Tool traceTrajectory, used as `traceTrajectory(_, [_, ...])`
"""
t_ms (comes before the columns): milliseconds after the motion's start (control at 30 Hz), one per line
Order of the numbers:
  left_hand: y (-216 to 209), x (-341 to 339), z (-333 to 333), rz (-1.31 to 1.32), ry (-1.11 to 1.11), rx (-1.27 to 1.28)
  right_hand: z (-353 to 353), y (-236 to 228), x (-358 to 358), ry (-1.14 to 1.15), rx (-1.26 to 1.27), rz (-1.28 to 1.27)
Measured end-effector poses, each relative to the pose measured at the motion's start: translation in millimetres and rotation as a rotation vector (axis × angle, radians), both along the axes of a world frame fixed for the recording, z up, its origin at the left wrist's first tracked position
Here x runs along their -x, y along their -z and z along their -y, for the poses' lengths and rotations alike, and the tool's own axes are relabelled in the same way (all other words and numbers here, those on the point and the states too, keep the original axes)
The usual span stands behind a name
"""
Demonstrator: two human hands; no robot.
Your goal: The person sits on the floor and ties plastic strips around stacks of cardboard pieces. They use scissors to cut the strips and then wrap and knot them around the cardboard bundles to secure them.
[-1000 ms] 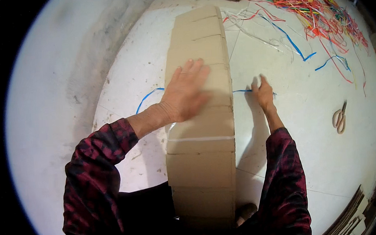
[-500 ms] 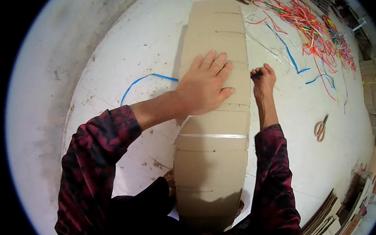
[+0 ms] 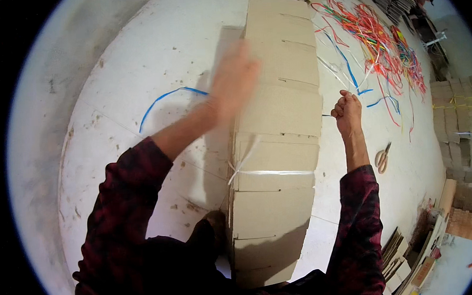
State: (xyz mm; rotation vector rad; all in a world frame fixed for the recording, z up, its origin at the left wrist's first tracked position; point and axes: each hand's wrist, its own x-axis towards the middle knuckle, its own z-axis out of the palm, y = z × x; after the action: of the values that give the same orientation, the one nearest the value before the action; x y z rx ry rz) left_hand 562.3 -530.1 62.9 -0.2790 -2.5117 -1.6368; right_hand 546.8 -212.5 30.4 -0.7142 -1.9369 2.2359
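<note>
A long stack of tan cardboard sheets with slits cut in it stretches away in front of me. A white strap goes around the near part, its ends crossing at the left edge. Above the stack's left edge hovers my left hand, smeared by motion, its fingers unclear. Right of the stack, my right hand is closed on the end of a blue strap that shows between its fingers and the cardboard. Left of the stack the other length of the blue strap curves over the floor.
Scissors lie on the floor to the right. Farther off is a tangled heap of coloured straps, mostly red, with loose blue pieces nearby. Cardboard bundles stand at the far right, and flat cardboard pieces at the lower right.
My left hand has lifted off the cardboard and swung left. My right hand has moved right, away from the stack, drawing the blue strap out. The view has shifted slightly.
</note>
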Motion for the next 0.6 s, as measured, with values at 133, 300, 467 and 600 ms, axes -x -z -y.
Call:
traceTrajectory(133, [2.3,24.1,26.8,0.691,-0.326,-0.707,23.9,11.3,37.0,0.038,0.049,-0.012])
traceTrajectory(300, [21.6,22.3,-21.3,0.577,0.262,-0.957,38.5,58.6,101.7,-0.020,-0.400,-0.335])
traceTrajectory(467, [-0.2,19.6,-8.3,0.715,0.055,-0.924,69.1,11.1,64.4,-0.103,-0.061,-0.141])
traceTrajectory(600, [18.7,16.3,4.1,-0.225,-0.149,0.119,64.6,-20.7,44.7,-0.146,0.171,-0.200])
